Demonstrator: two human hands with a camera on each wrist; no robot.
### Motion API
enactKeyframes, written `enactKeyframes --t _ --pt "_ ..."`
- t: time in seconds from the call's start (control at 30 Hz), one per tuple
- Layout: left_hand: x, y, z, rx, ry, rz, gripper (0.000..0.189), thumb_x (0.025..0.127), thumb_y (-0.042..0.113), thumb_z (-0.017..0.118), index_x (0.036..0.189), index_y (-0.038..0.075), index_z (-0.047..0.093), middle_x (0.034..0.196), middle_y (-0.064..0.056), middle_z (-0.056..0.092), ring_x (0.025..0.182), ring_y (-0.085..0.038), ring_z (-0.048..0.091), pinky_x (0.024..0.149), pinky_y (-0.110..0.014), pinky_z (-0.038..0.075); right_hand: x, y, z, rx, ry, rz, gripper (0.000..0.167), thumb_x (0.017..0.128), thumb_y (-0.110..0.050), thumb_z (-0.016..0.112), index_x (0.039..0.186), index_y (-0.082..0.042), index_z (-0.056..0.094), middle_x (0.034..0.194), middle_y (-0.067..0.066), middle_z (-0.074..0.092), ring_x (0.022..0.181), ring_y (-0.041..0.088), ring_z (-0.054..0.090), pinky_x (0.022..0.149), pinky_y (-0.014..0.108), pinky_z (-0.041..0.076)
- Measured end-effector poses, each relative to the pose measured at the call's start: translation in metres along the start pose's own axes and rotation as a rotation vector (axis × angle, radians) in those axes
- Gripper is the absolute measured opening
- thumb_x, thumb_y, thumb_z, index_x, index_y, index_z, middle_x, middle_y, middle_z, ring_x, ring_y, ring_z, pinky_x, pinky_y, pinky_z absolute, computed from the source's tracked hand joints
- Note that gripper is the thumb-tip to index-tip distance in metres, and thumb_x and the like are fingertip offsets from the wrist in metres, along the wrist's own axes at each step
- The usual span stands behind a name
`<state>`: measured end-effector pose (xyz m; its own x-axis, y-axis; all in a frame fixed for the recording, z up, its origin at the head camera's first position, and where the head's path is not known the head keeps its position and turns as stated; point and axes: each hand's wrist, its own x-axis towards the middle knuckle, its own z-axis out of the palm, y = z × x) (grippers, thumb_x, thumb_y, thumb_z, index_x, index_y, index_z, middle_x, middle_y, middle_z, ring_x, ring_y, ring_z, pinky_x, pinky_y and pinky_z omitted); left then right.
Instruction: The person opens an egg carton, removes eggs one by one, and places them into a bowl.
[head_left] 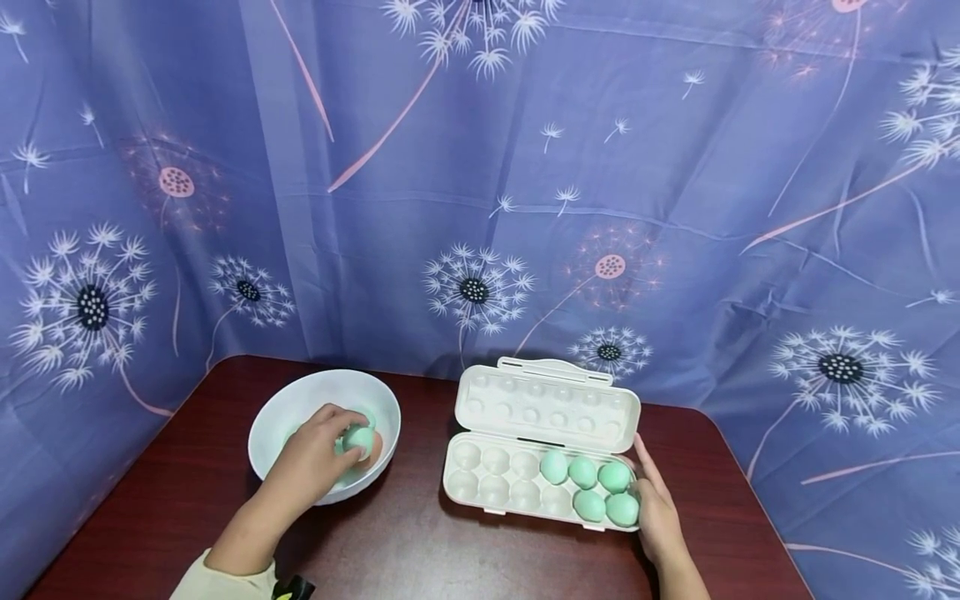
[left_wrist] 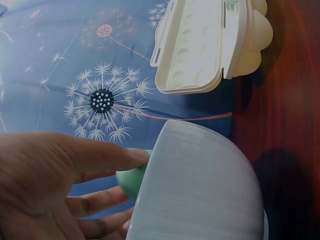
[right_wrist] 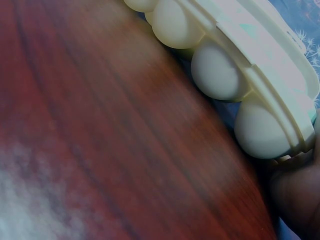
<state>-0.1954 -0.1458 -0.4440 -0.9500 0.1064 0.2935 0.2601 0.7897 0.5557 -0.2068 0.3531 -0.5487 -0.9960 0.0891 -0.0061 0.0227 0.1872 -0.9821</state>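
My left hand [head_left: 318, 450] reaches into a white bowl [head_left: 273, 417] and pinches a green egg [head_left: 358, 441] between thumb and fingers. In the left wrist view, the bowl's wall [left_wrist: 200, 185] partly hides that green egg [left_wrist: 131, 181]. A brown egg [head_left: 375, 450] and more green ones lie in the bowl, partly covered by the hand. To the right, a cream egg carton [head_left: 495, 492] stands with its lid [head_left: 547, 408] raised. My right hand [head_left: 660, 508] grips its right end. Several green eggs [head_left: 582, 472] fill its right-hand cups, three in the back row and two in front.
The dark red wooden table [head_left: 420, 550] carries both bowl and carton. Close behind its back edge hangs a blue curtain [head_left: 375, 275] with dandelion prints, which also runs along both sides. A dark strap [head_left: 296, 588] shows by the left sleeve [head_left: 225, 579].
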Motion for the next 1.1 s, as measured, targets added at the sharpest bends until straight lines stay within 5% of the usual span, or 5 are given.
enactKeyframes --t 0.37,1.1 --pt "-0.004 -0.004 0.0 -0.04 -0.199 -0.049 0.031 0.08 0.006 0.08 0.11 0.01 0.073 0.118 -0.011 0.066 0.102 -0.024 0.066 0.085 -0.041 0.054 0.001 -0.003 0.001 0.011 -0.002 0.033 0.073 0.101 -0.001 0.022 0.161 -0.041 0.012 0.161 0.017 0.033 0.118 -0.017 0.047 0.094 0.004 0.039" --pt "-0.005 -0.012 0.011 -0.033 -0.183 0.012 0.024 0.074 0.003 0.08 0.091 0.017 0.07 0.097 -0.002 0.063 0.085 -0.016 0.056 0.073 -0.031 0.046 -0.002 0.001 0.0 0.03 -0.022 -0.042 0.072 0.101 0.002 0.024 0.163 -0.034 0.013 0.163 0.023 0.028 0.121 -0.02 0.044 0.096 0.003 0.036"
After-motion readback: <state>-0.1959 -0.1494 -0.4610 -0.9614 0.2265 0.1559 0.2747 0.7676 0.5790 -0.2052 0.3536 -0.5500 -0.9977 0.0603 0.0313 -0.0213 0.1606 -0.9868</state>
